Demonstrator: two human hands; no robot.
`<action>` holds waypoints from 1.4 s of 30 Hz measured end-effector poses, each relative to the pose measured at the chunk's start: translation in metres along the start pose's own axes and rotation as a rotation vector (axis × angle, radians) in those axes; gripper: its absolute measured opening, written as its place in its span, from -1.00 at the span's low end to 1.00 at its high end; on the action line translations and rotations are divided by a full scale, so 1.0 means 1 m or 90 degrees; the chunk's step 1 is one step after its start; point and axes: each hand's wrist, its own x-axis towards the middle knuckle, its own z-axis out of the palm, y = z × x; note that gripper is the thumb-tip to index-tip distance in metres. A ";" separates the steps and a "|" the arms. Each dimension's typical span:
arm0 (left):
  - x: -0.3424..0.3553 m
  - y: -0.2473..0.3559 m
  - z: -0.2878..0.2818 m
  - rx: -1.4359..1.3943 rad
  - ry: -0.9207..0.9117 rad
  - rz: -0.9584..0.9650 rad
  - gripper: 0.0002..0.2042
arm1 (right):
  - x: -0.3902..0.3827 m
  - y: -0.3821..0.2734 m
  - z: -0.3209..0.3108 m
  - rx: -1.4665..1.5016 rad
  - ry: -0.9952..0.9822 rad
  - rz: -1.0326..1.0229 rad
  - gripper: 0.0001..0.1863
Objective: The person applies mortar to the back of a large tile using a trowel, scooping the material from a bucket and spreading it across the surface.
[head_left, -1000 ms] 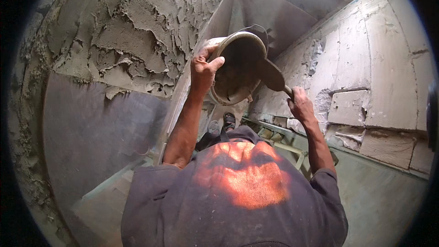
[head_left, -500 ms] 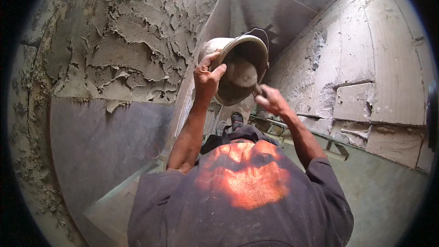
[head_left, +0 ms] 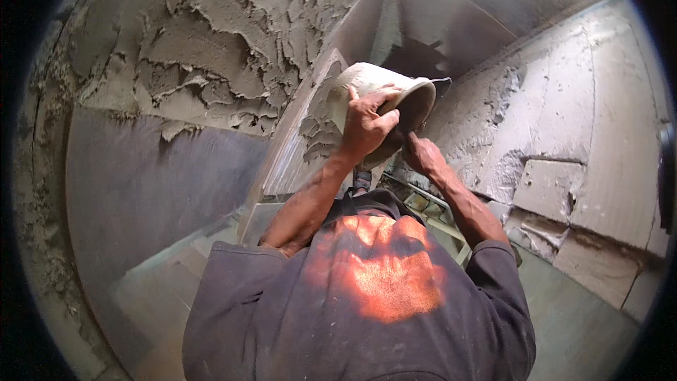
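Note:
A pale, mortar-smeared bucket (head_left: 374, 77) is held up in front of me, tilted on its side with its mouth turned to the right. My left hand (head_left: 367, 123) is closed on it near the rim, fingers along the outer wall and thumb at the edge. My right hand (head_left: 424, 154) is closed at the lower part of the mouth, around the handle of a round-headed scoop. The scoop's head is hidden inside the bucket now. A thin wire bail (head_left: 443, 87) sticks out past the far side of the rim.
Rough wet-looking mortar covers the left wall (head_left: 204, 49), above a smooth grey panel (head_left: 155, 176). Pale blocks (head_left: 550, 187) with open joints make up the right wall. A narrow recess lies ahead. Pale frame bars (head_left: 448, 229) run below my right forearm.
The bucket has moved right and its mouth has turned farther right, hiding its inside. My left hand has gone right with it. The scoop's head has passed out of sight.

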 end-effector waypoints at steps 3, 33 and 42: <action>-0.010 -0.008 0.003 0.021 -0.019 0.029 -0.67 | -0.009 -0.006 0.026 0.147 -0.042 -0.029 -0.61; -0.169 -0.196 -0.029 -0.437 0.444 -0.412 -0.66 | 0.036 0.045 0.067 0.072 -0.131 -0.126 -0.69; -0.322 -0.277 -0.007 -0.235 0.481 -0.666 -0.64 | 0.112 0.073 0.163 0.036 -0.268 -0.237 -0.70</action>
